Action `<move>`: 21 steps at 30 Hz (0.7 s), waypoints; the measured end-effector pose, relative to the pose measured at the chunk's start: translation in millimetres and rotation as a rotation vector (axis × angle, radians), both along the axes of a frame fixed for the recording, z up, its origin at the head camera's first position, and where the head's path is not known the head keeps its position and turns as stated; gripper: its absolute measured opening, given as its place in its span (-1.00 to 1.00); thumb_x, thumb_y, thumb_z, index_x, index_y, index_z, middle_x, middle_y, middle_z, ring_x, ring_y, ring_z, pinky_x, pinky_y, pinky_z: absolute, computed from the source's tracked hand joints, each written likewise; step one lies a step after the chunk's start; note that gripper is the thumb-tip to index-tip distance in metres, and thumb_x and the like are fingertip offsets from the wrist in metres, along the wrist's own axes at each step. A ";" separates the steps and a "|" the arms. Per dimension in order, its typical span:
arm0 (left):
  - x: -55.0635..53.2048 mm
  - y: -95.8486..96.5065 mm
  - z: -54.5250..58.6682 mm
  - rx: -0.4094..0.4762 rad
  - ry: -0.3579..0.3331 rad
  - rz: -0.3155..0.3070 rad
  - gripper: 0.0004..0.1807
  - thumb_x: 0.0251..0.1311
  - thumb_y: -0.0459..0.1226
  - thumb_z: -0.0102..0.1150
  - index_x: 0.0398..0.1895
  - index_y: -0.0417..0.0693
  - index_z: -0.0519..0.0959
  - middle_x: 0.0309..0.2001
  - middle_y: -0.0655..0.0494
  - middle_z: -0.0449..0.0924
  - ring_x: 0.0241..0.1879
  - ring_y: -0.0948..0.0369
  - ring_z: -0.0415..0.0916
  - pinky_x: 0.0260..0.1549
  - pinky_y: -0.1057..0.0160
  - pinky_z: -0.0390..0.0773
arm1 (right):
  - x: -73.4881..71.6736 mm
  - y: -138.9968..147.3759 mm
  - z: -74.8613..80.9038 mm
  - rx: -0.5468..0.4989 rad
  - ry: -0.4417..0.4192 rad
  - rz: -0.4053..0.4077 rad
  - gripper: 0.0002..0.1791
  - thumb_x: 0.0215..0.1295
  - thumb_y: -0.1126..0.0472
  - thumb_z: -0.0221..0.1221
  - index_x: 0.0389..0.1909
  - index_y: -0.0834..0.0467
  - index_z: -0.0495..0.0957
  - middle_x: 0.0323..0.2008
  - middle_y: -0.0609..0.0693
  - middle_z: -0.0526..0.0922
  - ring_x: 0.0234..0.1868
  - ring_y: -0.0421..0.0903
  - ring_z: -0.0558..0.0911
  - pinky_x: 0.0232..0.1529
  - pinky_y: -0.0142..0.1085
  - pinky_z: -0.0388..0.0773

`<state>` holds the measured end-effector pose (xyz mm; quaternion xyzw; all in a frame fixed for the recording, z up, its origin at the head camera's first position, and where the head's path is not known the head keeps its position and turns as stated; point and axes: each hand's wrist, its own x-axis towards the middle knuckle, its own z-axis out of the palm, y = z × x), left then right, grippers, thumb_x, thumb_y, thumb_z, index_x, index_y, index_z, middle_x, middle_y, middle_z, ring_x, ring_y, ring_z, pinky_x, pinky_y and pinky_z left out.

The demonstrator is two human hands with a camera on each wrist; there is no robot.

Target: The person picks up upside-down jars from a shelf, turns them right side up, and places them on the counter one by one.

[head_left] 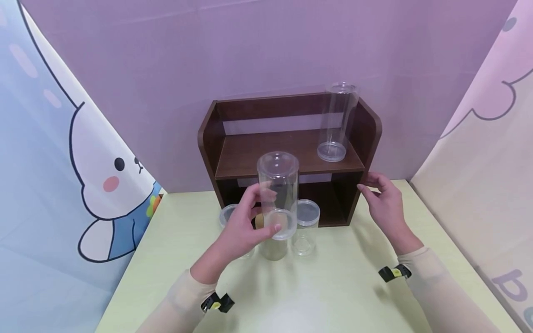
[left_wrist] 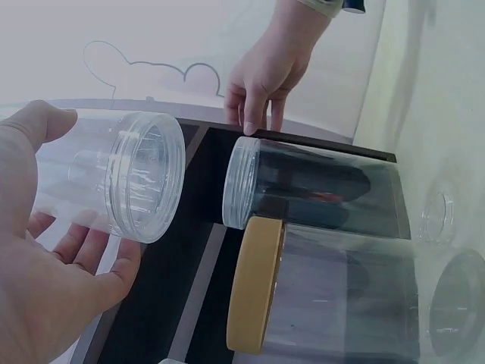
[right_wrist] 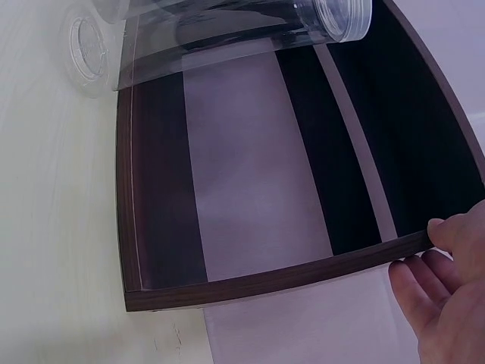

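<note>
My left hand [head_left: 239, 233] grips a clear plastic jar [head_left: 283, 185] in the air before the brown shelf [head_left: 254, 152], its lidded end pointing down. Thumb and fingers wrap the jar from the left side. Below it on the table stand a jar with a tan lid [left_wrist: 256, 284] and a clear-lidded jar [head_left: 307, 215]; another clear-lidded jar [head_left: 229, 212] is partly hidden behind my left hand. At the shelf's right side panel, my right hand [head_left: 385, 203] holds the edge, thumb at the front and fingers on the outer face.
A tall clear jar [head_left: 339, 115] stands at the right end of the upper shelf board. The shelf sits at the back of the pale table [head_left: 333, 286], close to a purple curtain [head_left: 266, 46]. Printed cloths hang on the left [head_left: 37, 185] and right [head_left: 487, 185].
</note>
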<state>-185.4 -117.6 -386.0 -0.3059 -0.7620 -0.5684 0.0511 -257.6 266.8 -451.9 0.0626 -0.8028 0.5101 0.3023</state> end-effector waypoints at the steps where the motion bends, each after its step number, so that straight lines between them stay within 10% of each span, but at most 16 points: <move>1: 0.4 -0.2 -0.9 0.002 0.001 -0.002 -0.01 0.24 -0.42 0.56 0.65 0.21 0.24 0.41 0.16 0.50 0.41 0.05 0.48 0.38 -0.07 0.60 | 0.2 -0.1 0.1 -0.001 0.001 0.000 -0.70 0.45 0.43 0.41 0.14 0.30 0.68 -0.02 0.21 0.82 -0.07 -0.50 0.69 -0.08 -0.64 0.61; 21: 10.7 -0.9 -14.9 0.022 -0.003 -0.052 -0.04 0.20 -0.47 0.54 0.62 -0.06 0.23 0.45 -0.24 0.46 0.42 -0.07 0.51 0.36 -0.05 0.63 | 15.3 -16.8 20.3 -0.107 0.065 -0.021 -0.61 0.43 0.55 0.31 0.21 0.52 0.51 0.00 0.32 0.70 -0.05 -0.38 0.67 -0.01 -0.59 0.59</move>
